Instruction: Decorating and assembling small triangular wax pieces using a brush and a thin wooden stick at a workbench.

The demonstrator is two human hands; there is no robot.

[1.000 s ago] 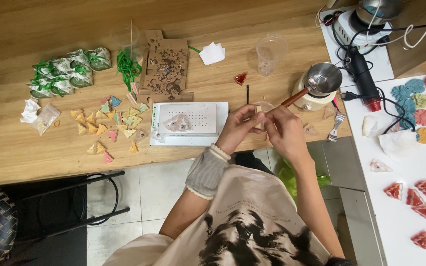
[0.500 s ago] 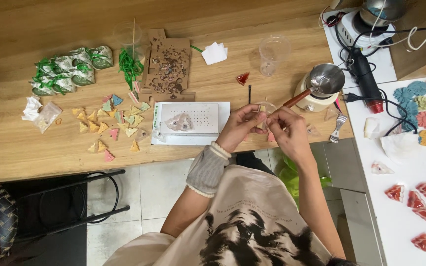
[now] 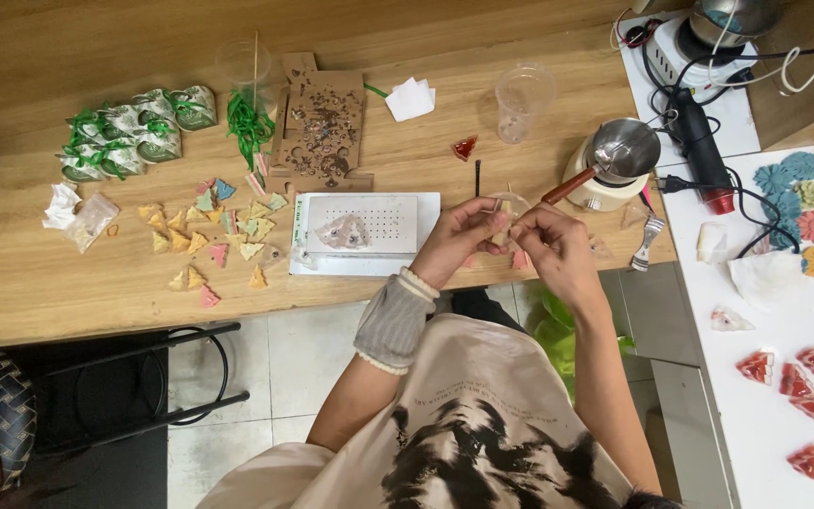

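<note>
At table edge, left hand (image 3: 459,240) & right hand (image 3: 548,247) pinch prob. a clear piece (image 3: 504,209); many triangles (image 3: 202,240) done, more left.

The small clear piece (image 3: 504,209) pinched between the left hand (image 3: 459,240) and right hand (image 3: 553,247) is mostly covered by fingers; its shape cannot be determined. The pot (image 3: 732,17) is cut off by the top edge.

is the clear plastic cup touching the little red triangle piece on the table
Apart. The head view shows bare wood between the clear plastic cup and the red triangle piece, which lies lower left of it on the table.
</note>
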